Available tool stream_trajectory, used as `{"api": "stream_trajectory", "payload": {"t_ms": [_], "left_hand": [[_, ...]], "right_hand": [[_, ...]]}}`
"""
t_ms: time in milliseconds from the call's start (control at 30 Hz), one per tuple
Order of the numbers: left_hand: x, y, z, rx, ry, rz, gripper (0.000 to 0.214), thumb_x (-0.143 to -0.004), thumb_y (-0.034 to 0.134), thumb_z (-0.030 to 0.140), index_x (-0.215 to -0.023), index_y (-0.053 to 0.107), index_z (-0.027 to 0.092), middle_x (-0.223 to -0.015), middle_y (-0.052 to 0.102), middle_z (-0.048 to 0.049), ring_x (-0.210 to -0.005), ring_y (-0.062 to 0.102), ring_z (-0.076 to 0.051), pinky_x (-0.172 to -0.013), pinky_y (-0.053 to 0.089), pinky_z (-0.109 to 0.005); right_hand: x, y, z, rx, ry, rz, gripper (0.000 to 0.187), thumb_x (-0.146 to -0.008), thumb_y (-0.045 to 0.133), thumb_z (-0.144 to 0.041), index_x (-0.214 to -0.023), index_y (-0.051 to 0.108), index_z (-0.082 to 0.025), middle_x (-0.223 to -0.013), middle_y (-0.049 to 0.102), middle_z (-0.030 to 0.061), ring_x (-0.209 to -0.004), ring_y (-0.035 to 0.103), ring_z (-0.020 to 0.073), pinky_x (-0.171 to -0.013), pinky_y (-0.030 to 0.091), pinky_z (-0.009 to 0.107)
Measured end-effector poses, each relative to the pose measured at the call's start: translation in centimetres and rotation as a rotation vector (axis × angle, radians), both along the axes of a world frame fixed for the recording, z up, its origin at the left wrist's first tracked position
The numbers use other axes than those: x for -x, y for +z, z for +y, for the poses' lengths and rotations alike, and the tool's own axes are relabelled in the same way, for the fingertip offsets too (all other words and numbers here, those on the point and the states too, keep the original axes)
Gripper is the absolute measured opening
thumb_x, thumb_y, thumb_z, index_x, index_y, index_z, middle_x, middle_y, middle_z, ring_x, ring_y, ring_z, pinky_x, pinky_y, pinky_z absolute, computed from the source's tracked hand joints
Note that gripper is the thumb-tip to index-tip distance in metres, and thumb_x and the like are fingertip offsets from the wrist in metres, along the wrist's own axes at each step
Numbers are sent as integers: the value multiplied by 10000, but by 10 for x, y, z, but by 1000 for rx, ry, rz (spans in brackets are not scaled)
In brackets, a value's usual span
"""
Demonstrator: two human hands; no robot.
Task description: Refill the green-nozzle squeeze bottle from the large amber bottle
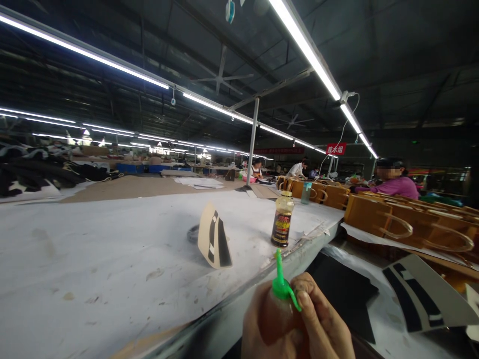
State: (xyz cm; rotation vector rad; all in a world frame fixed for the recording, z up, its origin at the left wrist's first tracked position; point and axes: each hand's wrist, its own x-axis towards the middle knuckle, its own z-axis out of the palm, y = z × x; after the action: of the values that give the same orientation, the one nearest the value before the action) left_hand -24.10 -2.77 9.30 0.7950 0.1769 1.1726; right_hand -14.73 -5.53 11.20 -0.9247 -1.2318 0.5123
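Observation:
Low in the view, my left hand [253,326] is wrapped round a squeeze bottle [279,321] with reddish-brown contents. Its green nozzle [279,271] points upward. My right hand [324,319] is closed at the bottle's other side, thumb and fingertips pinching the green strap [294,299] that hangs from the cap. Just beyond the nozzle, a clear bottle with a dark label [281,222] stands upright near the table edge. Left of it, a curved beige panel with black strips [215,239] stands on edge, partly hiding a dark ring-shaped thing [193,234].
A white-covered table [112,259] with glue-like stains spreads to the left. To the right lie a black sheet [337,289] and another panel with black strips [422,294]. Brown bags with looped handles [389,219] line the right side. A person in purple [396,187] sits behind them.

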Motion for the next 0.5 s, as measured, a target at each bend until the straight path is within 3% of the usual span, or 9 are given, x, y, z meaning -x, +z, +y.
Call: {"api": "stream_trajectory", "payload": {"t_ms": [67, 300, 500], "left_hand": [[0, -5, 1, 23, 32, 19, 321, -809, 752, 453, -1019, 742, 210, -1030, 763, -92, -1127, 667, -359, -981, 541, -447], [-7, -17, 1, -3, 324, 69, 581, -541, 949, 256, -1069, 707, 230, -1047, 771, -78, -1075, 687, -382, -911, 575, -387], [-14, -33, 6, 40, 512, 119, 705, -567, 929, 285, -1199, 619, 237, -1113, 755, -71, -1068, 699, -331, -878, 573, -319]], "right_hand": [[-1, -5, 4, 34, 26, 42, 286, -904, 628, -489, -805, 614, -221, -768, 520, 2, -711, 521, 157, -670, 501, 236], [1, -13, 12, 104, 64, 156, 304, -880, 672, -486, -798, 602, -202, -751, 515, -15, -709, 499, 137, -662, 470, 212], [1, -18, 23, 167, 145, 339, 360, -789, 737, -525, -750, 606, -192, -683, 553, 9, -608, 545, 164, -549, 494, 271]]}}
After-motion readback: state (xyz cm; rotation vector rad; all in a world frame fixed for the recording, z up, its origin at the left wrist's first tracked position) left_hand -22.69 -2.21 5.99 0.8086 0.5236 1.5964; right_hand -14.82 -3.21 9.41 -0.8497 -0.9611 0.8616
